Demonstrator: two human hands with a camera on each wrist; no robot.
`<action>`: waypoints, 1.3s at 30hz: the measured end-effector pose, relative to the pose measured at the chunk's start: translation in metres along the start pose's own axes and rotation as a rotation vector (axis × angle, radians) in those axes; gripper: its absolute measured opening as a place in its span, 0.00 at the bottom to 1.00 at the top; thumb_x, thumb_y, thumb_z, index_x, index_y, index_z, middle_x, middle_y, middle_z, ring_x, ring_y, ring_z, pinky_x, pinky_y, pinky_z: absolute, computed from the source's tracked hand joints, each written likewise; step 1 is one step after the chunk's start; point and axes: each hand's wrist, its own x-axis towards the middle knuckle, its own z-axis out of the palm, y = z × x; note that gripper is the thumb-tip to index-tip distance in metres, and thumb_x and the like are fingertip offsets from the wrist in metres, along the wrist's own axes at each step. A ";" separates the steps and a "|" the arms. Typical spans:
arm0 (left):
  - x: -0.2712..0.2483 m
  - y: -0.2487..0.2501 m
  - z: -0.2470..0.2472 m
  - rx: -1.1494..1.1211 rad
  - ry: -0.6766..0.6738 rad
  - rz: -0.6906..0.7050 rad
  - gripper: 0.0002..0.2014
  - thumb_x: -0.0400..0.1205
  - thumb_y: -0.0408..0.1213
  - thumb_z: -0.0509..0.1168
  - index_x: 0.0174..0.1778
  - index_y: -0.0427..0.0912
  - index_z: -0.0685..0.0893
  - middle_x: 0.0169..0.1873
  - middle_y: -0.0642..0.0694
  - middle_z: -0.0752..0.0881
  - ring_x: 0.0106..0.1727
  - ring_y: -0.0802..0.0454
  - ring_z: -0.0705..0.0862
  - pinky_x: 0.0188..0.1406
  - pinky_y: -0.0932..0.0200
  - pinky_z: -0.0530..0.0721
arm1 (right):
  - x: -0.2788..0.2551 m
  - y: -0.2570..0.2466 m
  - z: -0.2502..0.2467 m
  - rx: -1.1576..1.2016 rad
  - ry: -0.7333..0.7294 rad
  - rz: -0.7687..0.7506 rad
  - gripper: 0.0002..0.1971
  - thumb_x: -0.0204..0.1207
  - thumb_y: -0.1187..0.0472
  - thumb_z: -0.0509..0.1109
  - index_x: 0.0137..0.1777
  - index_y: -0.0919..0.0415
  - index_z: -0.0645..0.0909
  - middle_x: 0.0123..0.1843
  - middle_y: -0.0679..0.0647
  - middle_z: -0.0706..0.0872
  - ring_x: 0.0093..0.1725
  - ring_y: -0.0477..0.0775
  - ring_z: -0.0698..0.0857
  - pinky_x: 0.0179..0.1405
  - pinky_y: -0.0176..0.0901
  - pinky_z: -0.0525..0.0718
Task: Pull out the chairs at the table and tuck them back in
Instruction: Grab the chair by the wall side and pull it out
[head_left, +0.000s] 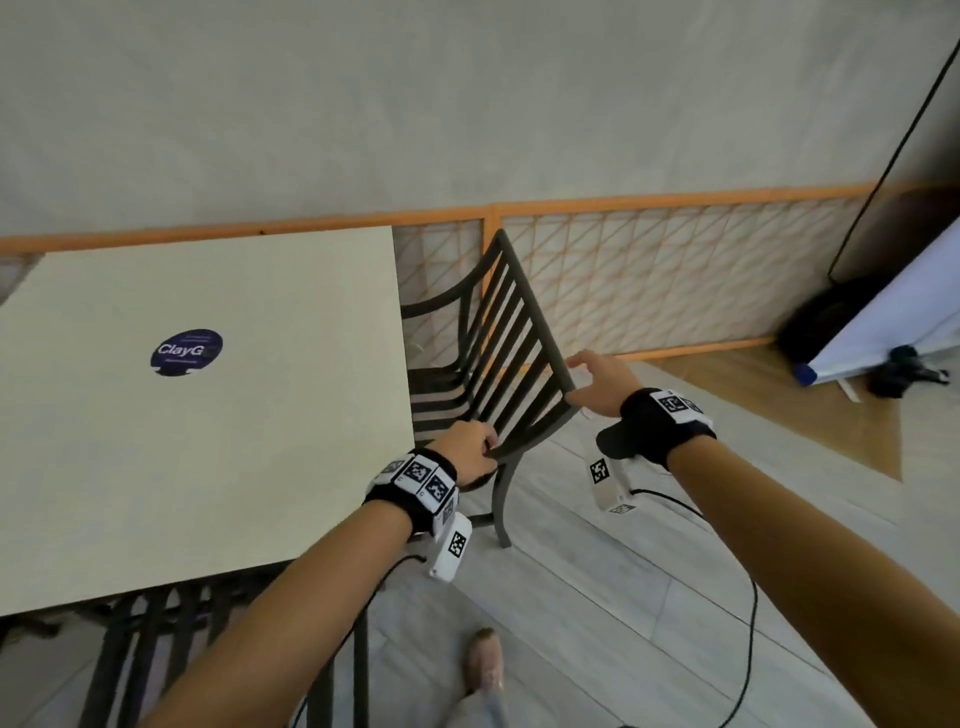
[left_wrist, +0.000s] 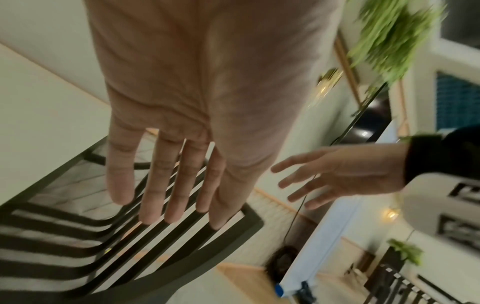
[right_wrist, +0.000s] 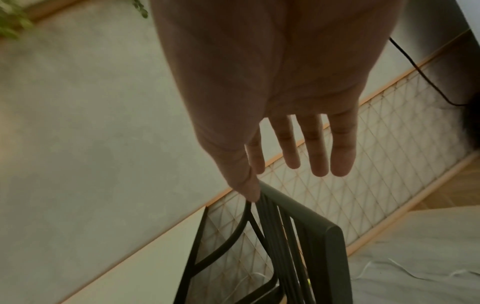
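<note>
Dark slatted chair (head_left: 493, 358) stands at bench (head_left: 218, 415) right side, seat partly under top. Left hand (head_left: 470, 451) at backrest's near corner, right hand (head_left: 597, 382) at far corner, fingers (right_wrist: 318, 148) straight, ungripped; likely spread for even push or pull.

Both hands (left_wrist: 182, 164) open — above chair (left_wrist: 155, 257)

Chair (head_left: 498, 358) stands right of the table (head_left: 208, 415).
</note>
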 end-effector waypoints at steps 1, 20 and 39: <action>0.018 -0.004 0.003 0.013 -0.013 -0.031 0.20 0.78 0.35 0.68 0.67 0.41 0.78 0.61 0.40 0.83 0.61 0.42 0.83 0.65 0.48 0.82 | 0.013 0.003 0.003 0.023 0.009 0.019 0.27 0.73 0.60 0.73 0.72 0.58 0.71 0.72 0.66 0.75 0.68 0.66 0.76 0.61 0.50 0.75; 0.181 -0.069 0.107 -0.039 -0.179 -0.289 0.23 0.81 0.30 0.61 0.71 0.49 0.69 0.70 0.39 0.75 0.74 0.31 0.67 0.71 0.23 0.67 | 0.144 0.044 0.089 0.361 0.146 0.039 0.42 0.78 0.68 0.64 0.82 0.38 0.46 0.52 0.54 0.82 0.34 0.50 0.85 0.31 0.42 0.88; 0.184 -0.052 0.114 -0.109 -0.102 -0.284 0.21 0.84 0.29 0.55 0.71 0.52 0.72 0.68 0.38 0.78 0.75 0.34 0.68 0.70 0.14 0.57 | 0.139 0.057 0.084 0.365 0.210 0.023 0.40 0.77 0.71 0.62 0.83 0.41 0.51 0.39 0.47 0.79 0.37 0.55 0.86 0.43 0.54 0.90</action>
